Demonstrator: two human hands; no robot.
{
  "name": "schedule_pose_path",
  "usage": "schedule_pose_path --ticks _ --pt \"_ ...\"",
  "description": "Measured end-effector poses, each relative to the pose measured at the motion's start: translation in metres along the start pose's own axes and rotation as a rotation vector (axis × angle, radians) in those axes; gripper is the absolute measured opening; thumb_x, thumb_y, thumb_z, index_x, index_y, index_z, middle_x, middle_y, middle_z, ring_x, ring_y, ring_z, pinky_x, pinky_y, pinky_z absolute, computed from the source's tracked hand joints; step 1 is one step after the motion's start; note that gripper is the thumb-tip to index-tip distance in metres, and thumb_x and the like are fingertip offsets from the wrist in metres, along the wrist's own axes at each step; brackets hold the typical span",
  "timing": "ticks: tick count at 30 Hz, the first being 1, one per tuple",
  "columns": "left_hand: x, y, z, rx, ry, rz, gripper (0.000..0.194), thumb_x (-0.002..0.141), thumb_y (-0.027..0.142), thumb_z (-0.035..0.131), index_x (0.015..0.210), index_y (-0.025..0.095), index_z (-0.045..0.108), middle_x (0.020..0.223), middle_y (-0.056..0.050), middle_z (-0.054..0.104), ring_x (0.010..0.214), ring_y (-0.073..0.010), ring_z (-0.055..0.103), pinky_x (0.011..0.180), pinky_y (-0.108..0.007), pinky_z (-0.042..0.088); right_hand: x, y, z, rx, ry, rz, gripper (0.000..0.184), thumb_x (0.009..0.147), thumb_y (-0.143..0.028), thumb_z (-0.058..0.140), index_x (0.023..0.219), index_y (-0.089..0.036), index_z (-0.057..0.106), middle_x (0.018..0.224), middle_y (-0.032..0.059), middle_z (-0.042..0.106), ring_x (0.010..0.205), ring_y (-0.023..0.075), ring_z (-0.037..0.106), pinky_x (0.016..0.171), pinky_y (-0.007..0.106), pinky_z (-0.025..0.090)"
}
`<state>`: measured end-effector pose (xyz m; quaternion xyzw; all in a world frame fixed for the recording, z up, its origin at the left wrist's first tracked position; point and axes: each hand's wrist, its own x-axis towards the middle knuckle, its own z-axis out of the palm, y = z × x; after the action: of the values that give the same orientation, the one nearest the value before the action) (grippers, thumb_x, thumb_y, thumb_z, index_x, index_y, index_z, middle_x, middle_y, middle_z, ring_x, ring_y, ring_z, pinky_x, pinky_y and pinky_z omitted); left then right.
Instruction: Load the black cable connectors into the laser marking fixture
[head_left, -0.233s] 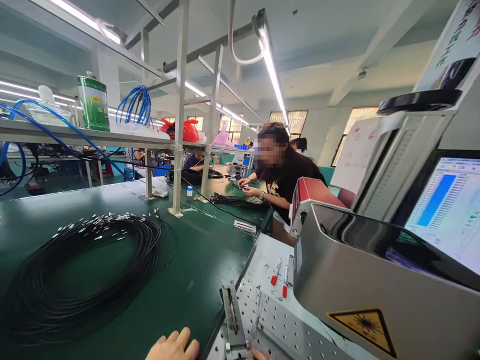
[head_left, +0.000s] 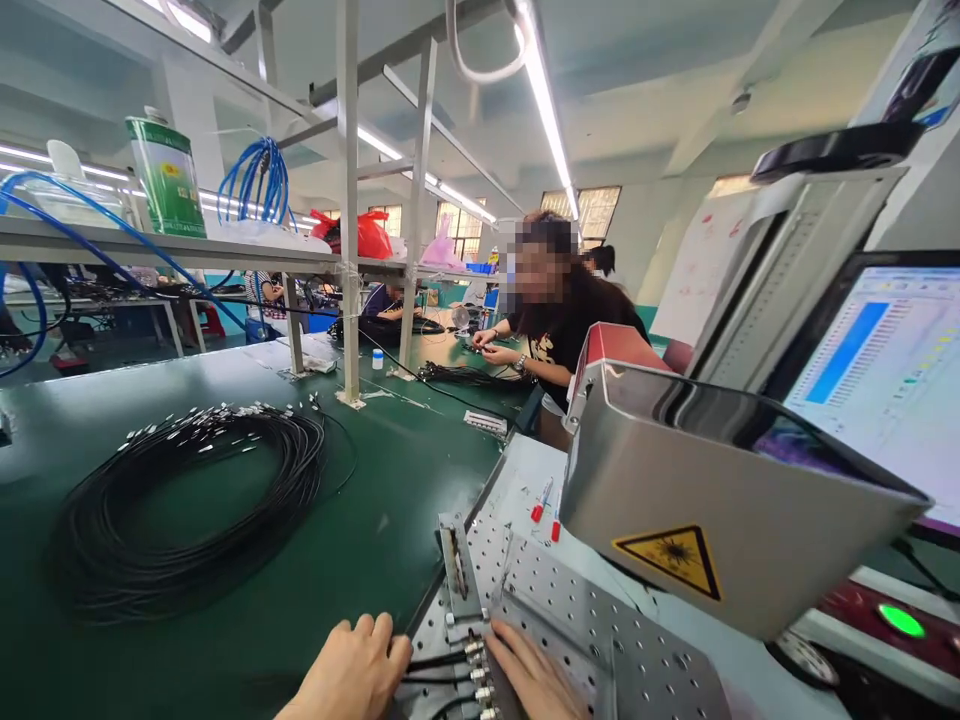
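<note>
My left hand (head_left: 352,675) rests flat, fingers loose and gripping nothing, at the left edge of the perforated metal plate (head_left: 585,630). My right hand (head_left: 536,680) lies on that plate, fingers spread and unclenched, fingertips touching a row of black cable ends with metal connectors (head_left: 469,670) between my hands. Behind the plate hangs a grey laser housing (head_left: 697,490) with a yellow warning label. Left of the plate, a coil of black cables (head_left: 187,500) lies on the green table (head_left: 390,500). Beyond, another person (head_left: 555,320) works.
</note>
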<state>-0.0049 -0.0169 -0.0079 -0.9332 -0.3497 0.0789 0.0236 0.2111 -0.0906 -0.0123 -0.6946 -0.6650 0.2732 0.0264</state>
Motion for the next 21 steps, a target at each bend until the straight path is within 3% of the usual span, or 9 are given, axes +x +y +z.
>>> schedule_pose_path --ticks 4,10,14,18,21 --pt "-0.01 0.001 0.002 0.066 0.084 0.081 0.03 0.066 0.001 0.034 0.087 0.016 0.048 0.084 -0.009 0.054 0.071 -0.0267 0.055 0.054 -0.041 0.048 -0.015 -0.016 -0.01 0.008 -0.023 0.068 0.099 0.048 -0.028 0.072 0.133 -0.013 0.022 0.143 0.007 0.011 0.13 0.0222 0.008 0.107 0.034 0.01" --pt "-0.011 0.004 -0.014 0.091 0.007 0.102 0.034 0.063 -0.004 0.031 0.088 0.013 0.048 0.081 -0.01 0.054 0.067 -0.0259 0.056 0.05 -0.038 0.049 -0.018 -0.018 -0.008 0.01 -0.036 0.06 0.097 0.052 -0.044 0.065 0.133 -0.014 0.022 0.143 0.0057 0.011 0.13 0.0206 0.007 0.107 0.034 0.009" --pt "-0.013 0.001 -0.037 0.064 -0.037 0.101 0.037 0.062 -0.005 0.031 0.091 0.013 0.046 0.082 -0.01 0.054 0.06 -0.0244 0.058 0.05 -0.038 0.049 -0.018 -0.018 -0.008 0.03 -0.026 0.057 0.099 0.05 -0.044 0.067 0.133 -0.015 0.022 0.143 0.0054 0.011 0.13 0.0202 0.007 0.107 0.033 0.01" --pt "-0.027 0.002 -0.052 -0.152 0.021 -0.107 0.026 0.076 0.002 0.028 0.093 0.015 0.043 0.079 -0.007 0.056 0.064 -0.0242 0.059 0.057 -0.037 0.048 -0.02 -0.018 -0.01 0.057 -0.03 0.067 0.102 0.047 -0.039 0.072 0.133 -0.017 0.022 0.144 0.0038 0.01 0.13 0.0193 0.007 0.107 0.032 0.008" --pt "-0.041 0.013 -0.041 -0.428 -0.124 -0.079 0.019 0.084 0.015 0.029 0.098 0.016 0.042 0.09 -0.008 0.059 0.08 -0.024 0.059 0.069 -0.036 0.047 -0.02 -0.017 -0.009 0.062 -0.03 0.064 0.104 0.045 -0.038 0.074 0.133 -0.017 0.023 0.144 0.004 0.011 0.13 0.0192 0.007 0.107 0.031 0.008"
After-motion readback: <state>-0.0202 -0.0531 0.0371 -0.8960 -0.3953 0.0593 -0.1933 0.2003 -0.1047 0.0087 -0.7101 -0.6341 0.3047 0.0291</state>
